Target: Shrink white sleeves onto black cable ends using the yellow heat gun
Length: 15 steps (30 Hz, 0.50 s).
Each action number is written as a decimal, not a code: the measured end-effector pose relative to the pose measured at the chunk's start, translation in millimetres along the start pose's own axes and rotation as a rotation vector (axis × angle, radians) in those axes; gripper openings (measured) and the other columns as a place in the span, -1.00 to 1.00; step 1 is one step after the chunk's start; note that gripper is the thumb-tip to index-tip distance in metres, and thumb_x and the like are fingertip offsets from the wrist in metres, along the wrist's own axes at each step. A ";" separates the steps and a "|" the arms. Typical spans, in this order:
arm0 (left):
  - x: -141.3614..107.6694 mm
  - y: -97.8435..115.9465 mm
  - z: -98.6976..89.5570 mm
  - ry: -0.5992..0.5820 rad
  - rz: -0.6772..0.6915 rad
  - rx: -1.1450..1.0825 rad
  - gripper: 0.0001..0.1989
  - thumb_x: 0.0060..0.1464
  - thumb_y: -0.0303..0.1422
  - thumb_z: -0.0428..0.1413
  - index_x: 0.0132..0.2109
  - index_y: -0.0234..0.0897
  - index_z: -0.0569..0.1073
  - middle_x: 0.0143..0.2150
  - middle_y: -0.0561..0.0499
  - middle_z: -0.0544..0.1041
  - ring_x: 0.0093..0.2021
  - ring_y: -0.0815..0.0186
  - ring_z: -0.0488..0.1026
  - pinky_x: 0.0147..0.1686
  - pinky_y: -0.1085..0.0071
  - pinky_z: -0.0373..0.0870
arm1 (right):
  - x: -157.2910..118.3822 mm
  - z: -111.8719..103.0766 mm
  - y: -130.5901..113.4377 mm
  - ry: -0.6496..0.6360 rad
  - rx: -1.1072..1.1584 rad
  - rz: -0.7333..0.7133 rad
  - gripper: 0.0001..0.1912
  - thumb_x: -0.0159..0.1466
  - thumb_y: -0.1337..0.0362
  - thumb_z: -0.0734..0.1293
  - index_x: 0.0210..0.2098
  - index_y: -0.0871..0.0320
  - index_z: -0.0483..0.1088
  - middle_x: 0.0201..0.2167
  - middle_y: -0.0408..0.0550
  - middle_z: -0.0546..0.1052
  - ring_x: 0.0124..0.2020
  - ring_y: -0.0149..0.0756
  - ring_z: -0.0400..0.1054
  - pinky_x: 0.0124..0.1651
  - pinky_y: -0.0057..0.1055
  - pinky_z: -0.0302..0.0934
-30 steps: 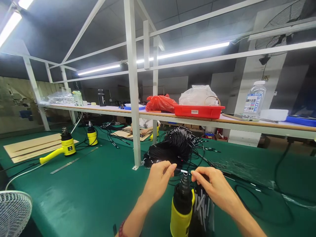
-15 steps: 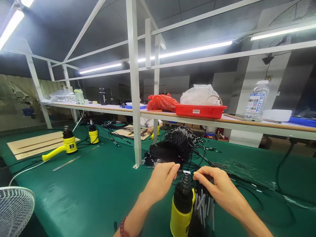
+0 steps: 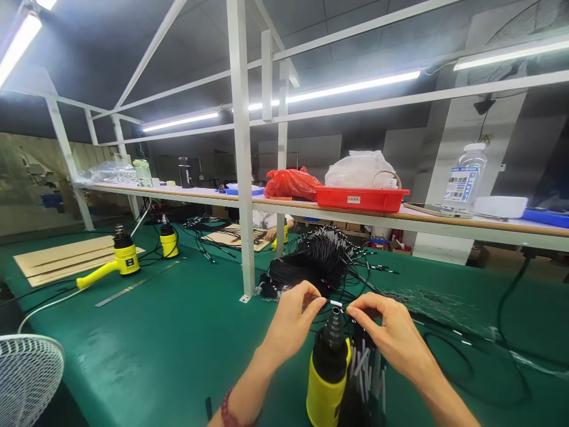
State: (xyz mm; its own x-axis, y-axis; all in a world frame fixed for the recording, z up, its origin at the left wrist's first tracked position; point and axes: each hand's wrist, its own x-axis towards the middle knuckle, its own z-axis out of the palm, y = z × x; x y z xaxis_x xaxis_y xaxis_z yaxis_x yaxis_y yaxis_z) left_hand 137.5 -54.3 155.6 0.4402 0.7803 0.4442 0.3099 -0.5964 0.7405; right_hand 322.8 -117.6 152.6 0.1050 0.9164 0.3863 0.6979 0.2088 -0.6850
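The left hand [image 3: 291,323] and the right hand [image 3: 391,326] are pinching a black cable [image 3: 320,298] with a white sleeve [image 3: 336,303] above an upright yellow heat gun [image 3: 328,370], while a heap of black cables [image 3: 311,267] is lying at twelve o'clock on the green bench mat [image 3: 178,332].

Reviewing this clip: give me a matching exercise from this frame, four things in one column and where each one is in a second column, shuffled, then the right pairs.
Things:
1. red plastic tray
2. beaded bracelet
3. heap of black cables
4. yellow heat gun

Places:
A. upright between the left hand and right hand
B. on the left wrist
C. on the green bench, beyond the hands
D. on the raised shelf, right of the red bag

Pairs: 1-D, 2-B, 3-C, 4-A
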 end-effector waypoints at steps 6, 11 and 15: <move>-1.0 -0.3 -1.8 0.044 0.016 -0.037 -0.84 0.22 -0.28 -0.03 -0.22 -0.24 0.39 -0.30 0.06 0.46 -0.28 0.32 0.36 -0.25 0.43 0.25 | 0.6 1.6 -3.0 0.091 0.021 0.047 -0.67 0.21 0.00 0.23 -0.45 0.08 0.46 -0.44 -0.13 0.55 -0.38 -0.24 0.38 -0.29 -0.35 0.17; -24.5 -35.4 -14.8 0.051 -0.092 0.006 -0.80 0.21 -0.21 -0.04 -0.23 -0.23 0.37 -0.29 0.03 0.46 -0.26 0.30 0.37 -0.22 0.43 0.28 | -12.9 -0.2 58.8 0.237 0.051 0.312 -0.44 0.14 -0.16 0.16 -0.19 0.14 0.47 -0.08 0.10 0.55 -0.03 -0.02 0.40 0.01 -0.20 0.24; -79.3 -98.1 -23.6 -0.149 -0.346 0.288 -0.87 0.09 -0.33 0.01 -0.21 -0.23 0.40 -0.23 0.00 0.49 -0.17 0.24 0.39 -0.13 0.36 0.27 | -56.1 17.8 135.8 0.211 -0.007 0.572 -0.18 -0.03 -0.24 0.17 -0.10 0.35 0.41 0.05 0.42 0.43 0.08 0.22 0.31 0.09 0.00 0.21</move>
State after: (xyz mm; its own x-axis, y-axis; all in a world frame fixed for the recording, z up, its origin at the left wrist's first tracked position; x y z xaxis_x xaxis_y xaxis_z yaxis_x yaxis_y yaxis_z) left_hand 52.3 -53.3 59.6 0.3798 0.9193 0.1035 0.6711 -0.3508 0.6531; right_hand 399.1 -134.6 26.9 0.6024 0.7949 0.0727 0.4941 -0.2998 -0.8161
